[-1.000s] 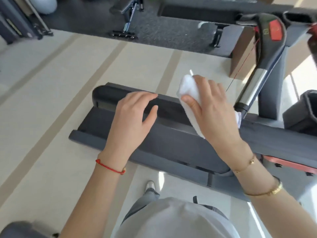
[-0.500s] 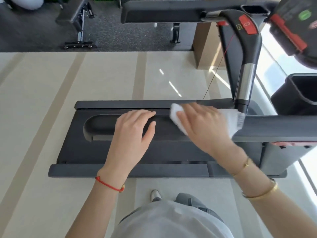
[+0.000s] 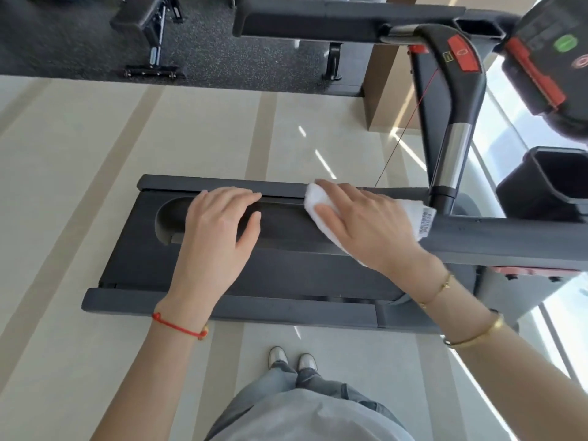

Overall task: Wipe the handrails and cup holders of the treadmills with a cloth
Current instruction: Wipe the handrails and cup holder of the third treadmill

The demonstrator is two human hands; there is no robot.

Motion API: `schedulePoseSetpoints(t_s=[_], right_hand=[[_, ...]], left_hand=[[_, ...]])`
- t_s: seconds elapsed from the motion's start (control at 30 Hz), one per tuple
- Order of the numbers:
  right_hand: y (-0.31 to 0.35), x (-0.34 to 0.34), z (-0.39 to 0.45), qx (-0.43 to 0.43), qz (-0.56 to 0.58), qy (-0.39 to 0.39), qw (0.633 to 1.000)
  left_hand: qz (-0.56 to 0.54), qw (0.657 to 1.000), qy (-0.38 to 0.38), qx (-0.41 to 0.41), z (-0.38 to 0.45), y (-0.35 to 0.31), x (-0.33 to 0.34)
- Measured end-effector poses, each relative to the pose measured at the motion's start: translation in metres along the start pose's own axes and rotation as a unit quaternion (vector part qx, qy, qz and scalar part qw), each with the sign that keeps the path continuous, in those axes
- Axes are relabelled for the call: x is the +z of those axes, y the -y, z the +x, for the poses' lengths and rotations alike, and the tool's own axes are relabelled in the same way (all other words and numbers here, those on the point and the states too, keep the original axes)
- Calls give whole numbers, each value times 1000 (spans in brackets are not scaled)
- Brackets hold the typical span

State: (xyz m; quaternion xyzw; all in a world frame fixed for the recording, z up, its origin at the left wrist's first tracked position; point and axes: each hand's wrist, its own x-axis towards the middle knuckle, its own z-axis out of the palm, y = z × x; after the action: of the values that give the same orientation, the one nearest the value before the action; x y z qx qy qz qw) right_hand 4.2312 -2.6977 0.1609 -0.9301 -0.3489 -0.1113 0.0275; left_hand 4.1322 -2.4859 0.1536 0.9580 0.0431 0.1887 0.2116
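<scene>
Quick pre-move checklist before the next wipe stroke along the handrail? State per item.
1. Cloth under the right hand: ok, hand lies flat on it.
2. Cloth on the handrail: ok, pressed against the dark bar.
3. Left hand out of the stroke path: not ok if wiping leftward, it rests over the rail just left of the cloth.
4. Cloth's label end free of the upright silver grip: cannot tell, they sit close.
5. Cup holder wiped: cannot tell.
</scene>
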Motion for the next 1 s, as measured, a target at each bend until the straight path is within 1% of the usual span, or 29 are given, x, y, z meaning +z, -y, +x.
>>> schedulePoseSetpoints(t_s=[0.13, 0.2, 0.27, 0.33, 0.4, 0.43, 0.47, 0.57, 0.63, 0.73, 0.77, 0.83, 0.9, 0.93, 1.0], right_hand=[[54, 10, 29, -16, 23, -18, 999], [62, 9, 28, -31, 60, -37, 997], [58, 8, 22, -23, 95, -74, 992], [54, 10, 21, 39, 82, -95, 991], [63, 14, 31, 127, 31, -87, 988], [72, 16, 39, 155, 3, -80, 985], [85, 19, 48, 163, -15, -77, 983], [128, 26, 69, 138, -14, -81, 987], [146, 28, 74, 129, 1, -74, 989], [138, 24, 61, 71, 24, -78, 994], [129, 21, 54, 67, 34, -78, 994], [113, 16, 43, 112, 33, -81, 990], [115, 17, 45, 166, 6, -73, 983], [124, 20, 52, 170, -5, -64, 983], [154, 26, 72, 144, -11, -57, 988]], left_hand=[[12, 999, -17, -28, -3, 21, -11], [11, 999, -21, -38, -4, 34, -16], [5, 999, -20, -46, -6, 48, -19], [-4, 999, -11, -50, -6, 63, -23], [-20, 999, 3, -43, -5, 76, -28], [-32, 999, 11, -38, -5, 82, -30], [-48, 998, 19, -33, -5, 87, -32], [-86, 995, 40, -14, -3, 101, -35], [-100, 993, 53, -7, -1, 108, -36], [-119, 990, 73, 4, -1, 118, -39], [-123, 989, 80, 7, 0, 121, -39], [-129, 987, 91, 7, 0, 127, -40], [-140, 986, 96, 3, 0, 132, -39], [-148, 984, 97, 5, 0, 134, -38], [-164, 982, 96, 11, 1, 136, -36]])
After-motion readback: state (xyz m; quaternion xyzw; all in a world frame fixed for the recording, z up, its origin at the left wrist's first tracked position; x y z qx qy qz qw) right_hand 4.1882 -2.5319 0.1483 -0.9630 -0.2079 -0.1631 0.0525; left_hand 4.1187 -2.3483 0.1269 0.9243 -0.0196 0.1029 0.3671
